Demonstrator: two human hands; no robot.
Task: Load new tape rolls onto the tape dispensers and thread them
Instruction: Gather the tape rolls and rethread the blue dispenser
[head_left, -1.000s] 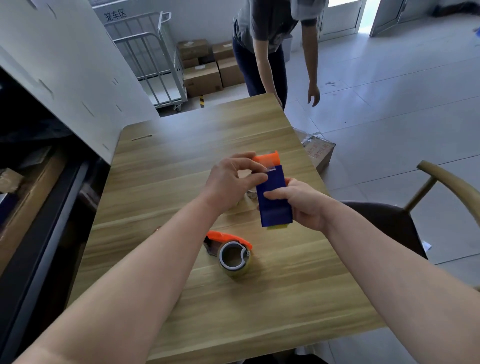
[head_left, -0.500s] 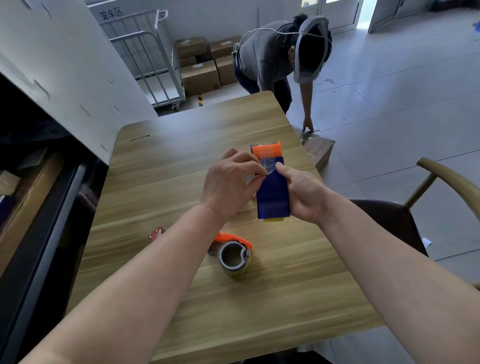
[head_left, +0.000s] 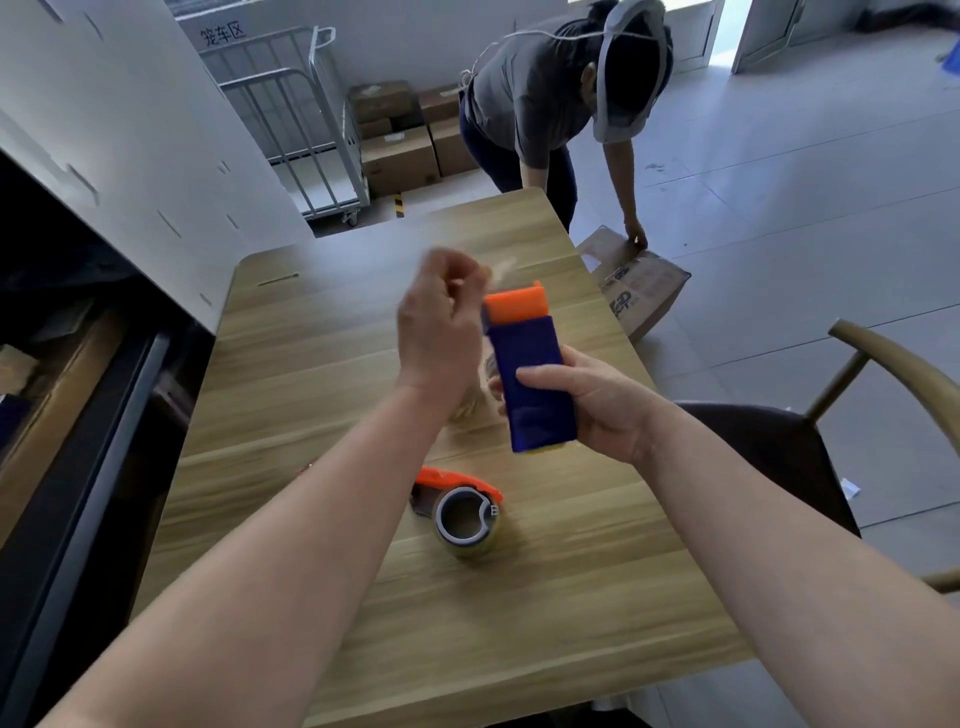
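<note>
My right hand (head_left: 592, 402) grips a blue tape dispenser (head_left: 530, 374) with an orange front piece (head_left: 517, 304), held upright above the wooden table (head_left: 322, 364). My left hand (head_left: 441, 322) is raised just left of the orange end, fingers pinched on a strip of clear tape (head_left: 501, 270) that is blurred. A clear tape roll sits partly hidden behind the dispenser and my left wrist. A second dispenser (head_left: 460, 506), orange with a tape roll in it, lies on its side on the table below my hands.
Another person (head_left: 545, 98) bends over a cardboard box (head_left: 641, 283) on the floor by the table's far right corner. A wooden chair (head_left: 883, 374) stands at the right. A metal cage trolley (head_left: 306, 130) and stacked boxes (head_left: 400, 135) are at the back; white panels line the left.
My left hand has risen from the dispenser's orange end and pulled the tape up and away. The dispenser tilted slightly. The other person bent down and reached the box on the floor.
</note>
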